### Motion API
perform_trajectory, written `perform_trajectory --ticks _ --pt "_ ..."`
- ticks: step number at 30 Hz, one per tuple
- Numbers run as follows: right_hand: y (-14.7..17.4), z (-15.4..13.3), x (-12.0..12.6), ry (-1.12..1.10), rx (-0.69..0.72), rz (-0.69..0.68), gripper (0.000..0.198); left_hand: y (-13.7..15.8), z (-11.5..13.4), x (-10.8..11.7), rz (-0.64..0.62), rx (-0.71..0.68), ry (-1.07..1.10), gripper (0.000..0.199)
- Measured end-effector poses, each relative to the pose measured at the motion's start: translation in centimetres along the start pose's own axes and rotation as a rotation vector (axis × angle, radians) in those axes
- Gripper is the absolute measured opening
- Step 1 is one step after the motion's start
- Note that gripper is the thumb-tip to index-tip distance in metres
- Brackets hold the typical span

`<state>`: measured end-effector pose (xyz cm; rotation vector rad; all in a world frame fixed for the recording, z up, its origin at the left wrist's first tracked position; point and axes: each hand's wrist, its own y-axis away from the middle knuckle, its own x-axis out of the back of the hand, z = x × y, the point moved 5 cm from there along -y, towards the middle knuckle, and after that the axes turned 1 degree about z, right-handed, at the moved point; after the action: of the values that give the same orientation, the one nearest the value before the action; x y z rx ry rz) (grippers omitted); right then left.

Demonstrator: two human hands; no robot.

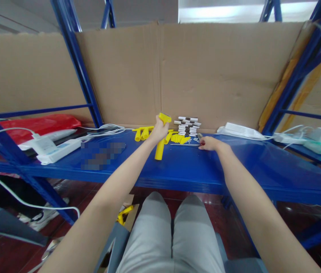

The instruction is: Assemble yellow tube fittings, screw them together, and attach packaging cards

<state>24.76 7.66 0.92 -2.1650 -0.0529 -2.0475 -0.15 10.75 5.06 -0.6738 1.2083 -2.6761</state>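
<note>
My left hand point(160, 131) is wrapped round a yellow T-shaped tool point(159, 151), its wide head up and its thick handle pointing down toward me. To the right, my right hand point(208, 143) is closed at the table, fingers pinched together; what they hold is too small to make out. A thin pale rod point(183, 144) lies by its fingertips. Between and behind my hands sit a row of small yellow pieces point(180, 138) and a stack of white rolls point(188, 126) with dark marks. More yellow T-shaped tools point(143, 133) lie left of my left hand.
The blue shelf table point(183, 170) has a cardboard panel point(206, 76) behind it. White power strips point(60, 149) and cables lie left, another white box point(241, 131) right. Blue posts point(76, 60) flank the place. Below is a box point(130, 220) with yellow parts.
</note>
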Motion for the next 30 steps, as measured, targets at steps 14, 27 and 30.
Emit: perform_trajectory --ticks 14,27,30 --pt "-0.3 0.1 -0.2 0.007 -0.010 0.001 0.029 3.6 3.1 1.1 -0.150 -0.208 -0.343 0.037" --pt "-0.7 -1.9 -0.4 0.012 0.047 0.116 0.025 6.4 3.8 -2.3 -0.560 -0.308 -0.726 0.043" --pt "-1.2 -2.7 -0.3 -0.012 0.069 0.169 0.027 6.4 3.7 -2.1 -0.577 -0.287 -0.792 0.046"
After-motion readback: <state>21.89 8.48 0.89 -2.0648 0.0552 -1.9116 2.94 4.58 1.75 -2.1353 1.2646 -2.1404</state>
